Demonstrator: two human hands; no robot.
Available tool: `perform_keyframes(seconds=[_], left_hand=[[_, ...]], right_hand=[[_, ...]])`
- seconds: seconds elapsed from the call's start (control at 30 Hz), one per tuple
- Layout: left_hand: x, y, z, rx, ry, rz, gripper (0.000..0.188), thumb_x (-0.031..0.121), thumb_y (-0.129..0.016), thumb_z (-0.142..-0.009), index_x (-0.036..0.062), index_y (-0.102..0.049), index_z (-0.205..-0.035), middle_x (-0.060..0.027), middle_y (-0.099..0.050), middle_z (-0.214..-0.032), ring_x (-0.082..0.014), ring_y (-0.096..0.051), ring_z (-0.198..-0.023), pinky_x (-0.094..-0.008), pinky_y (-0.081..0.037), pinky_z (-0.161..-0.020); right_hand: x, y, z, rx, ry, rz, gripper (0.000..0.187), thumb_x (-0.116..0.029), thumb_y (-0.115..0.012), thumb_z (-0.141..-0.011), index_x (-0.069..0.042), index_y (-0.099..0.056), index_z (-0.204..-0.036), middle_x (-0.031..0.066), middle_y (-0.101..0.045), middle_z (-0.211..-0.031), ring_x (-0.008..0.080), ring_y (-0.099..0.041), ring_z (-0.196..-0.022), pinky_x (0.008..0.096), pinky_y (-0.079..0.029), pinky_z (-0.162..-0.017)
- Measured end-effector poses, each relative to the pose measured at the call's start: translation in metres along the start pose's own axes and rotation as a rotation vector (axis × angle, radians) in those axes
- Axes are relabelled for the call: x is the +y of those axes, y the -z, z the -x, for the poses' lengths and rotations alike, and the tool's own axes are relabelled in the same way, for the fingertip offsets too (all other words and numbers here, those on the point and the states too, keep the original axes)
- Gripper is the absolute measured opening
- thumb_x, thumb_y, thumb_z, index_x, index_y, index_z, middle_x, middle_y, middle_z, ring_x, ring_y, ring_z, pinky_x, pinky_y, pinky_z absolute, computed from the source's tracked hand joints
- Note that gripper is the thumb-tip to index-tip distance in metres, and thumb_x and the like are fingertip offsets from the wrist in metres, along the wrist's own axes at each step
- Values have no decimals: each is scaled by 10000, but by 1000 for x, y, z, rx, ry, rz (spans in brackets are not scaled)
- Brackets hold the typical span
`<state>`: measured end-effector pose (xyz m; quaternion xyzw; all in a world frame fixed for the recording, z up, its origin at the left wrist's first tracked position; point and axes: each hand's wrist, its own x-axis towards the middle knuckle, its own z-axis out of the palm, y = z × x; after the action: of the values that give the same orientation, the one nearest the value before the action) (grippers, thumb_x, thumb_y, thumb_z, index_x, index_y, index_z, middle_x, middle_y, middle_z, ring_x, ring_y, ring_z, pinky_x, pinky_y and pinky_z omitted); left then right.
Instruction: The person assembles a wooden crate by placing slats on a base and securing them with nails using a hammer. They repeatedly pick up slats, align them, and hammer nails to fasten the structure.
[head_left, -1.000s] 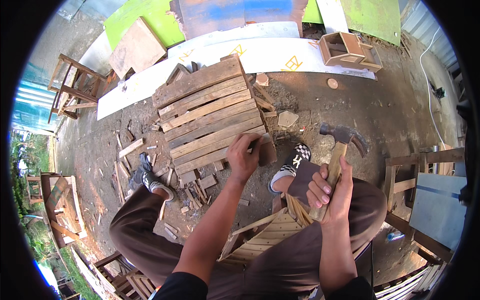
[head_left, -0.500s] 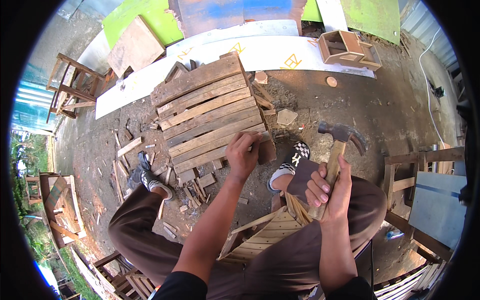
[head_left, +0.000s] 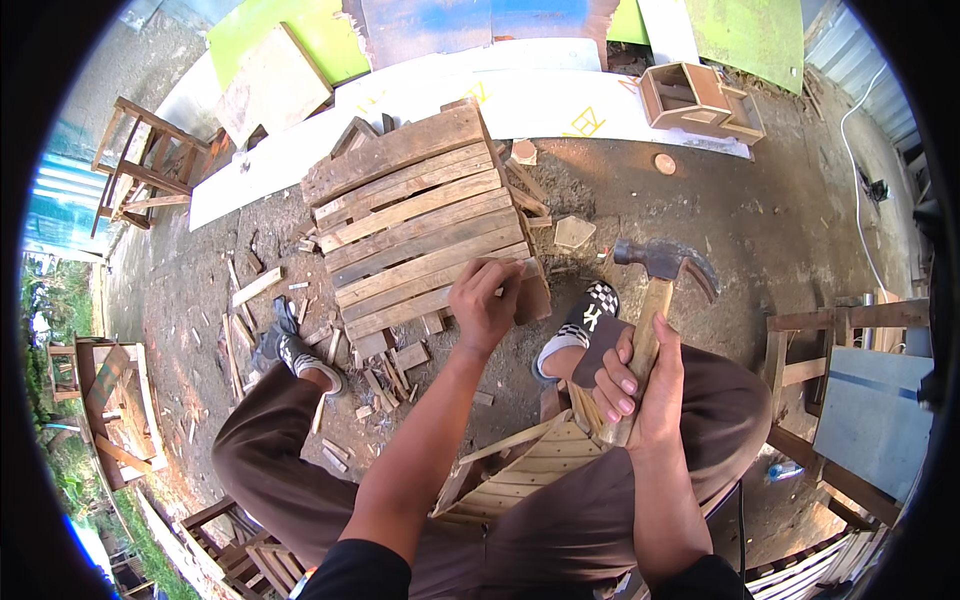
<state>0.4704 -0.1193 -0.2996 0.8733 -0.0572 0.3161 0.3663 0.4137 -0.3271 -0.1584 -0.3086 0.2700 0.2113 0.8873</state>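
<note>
The left forearm slants up and rightward from the lower edge, the left wrist nearly straight. The left hand has its back upward and its fingers curled, thumb and forefinger drawn in near each other, the space between them hard to make out. The right forearm rises almost upright; the right hand, lower in view than the left, lies palm up, fingers wrapped in a grip, right thumb extended upward

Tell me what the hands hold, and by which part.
Right hand: the hammer, by its wooden handle. Left hand: at the slatted wooden platform; whether it holds anything cannot be told.
</note>
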Motion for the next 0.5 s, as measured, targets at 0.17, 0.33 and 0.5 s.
perform_keyframes(seconds=[0.17, 0.33, 0.5], left_hand=[[1, -1, -1, 0, -43, -21, 152, -14, -832, -789, 82, -756, -879, -49, -775, -876, -236, -729, -818, -334, -572, -712], [2, -4, 1, 3, -48, -54, 153, 0, -833, -790, 97, -756, -880, -30, -776, -877, -227, -724, -814, -330, -570, -705], [-1, -4, 2, 12, -48, -39, 196, 7, -844, -775, 98, -740, -914, -32, -775, -898, -228, -726, -815, -332, -572, -709]], right_hand=[[7, 4, -1, 33, -9, 100, 541, -590, -440, -1076, -92, -461, -865, -4, -372, -543, 113, -346, -352, 283, -346, -324], [22, 5, -3, 12, 5, 304, 618, -627, -399, -1091, -51, -483, -883, 42, -438, -566, 139, -426, -364, 299, -382, -352], [40, 5, -12, 20, 56, 716, 724, -674, -322, -1087, -31, -511, -812, 49, -482, -532, 132, -464, -366, 294, -395, -355]])
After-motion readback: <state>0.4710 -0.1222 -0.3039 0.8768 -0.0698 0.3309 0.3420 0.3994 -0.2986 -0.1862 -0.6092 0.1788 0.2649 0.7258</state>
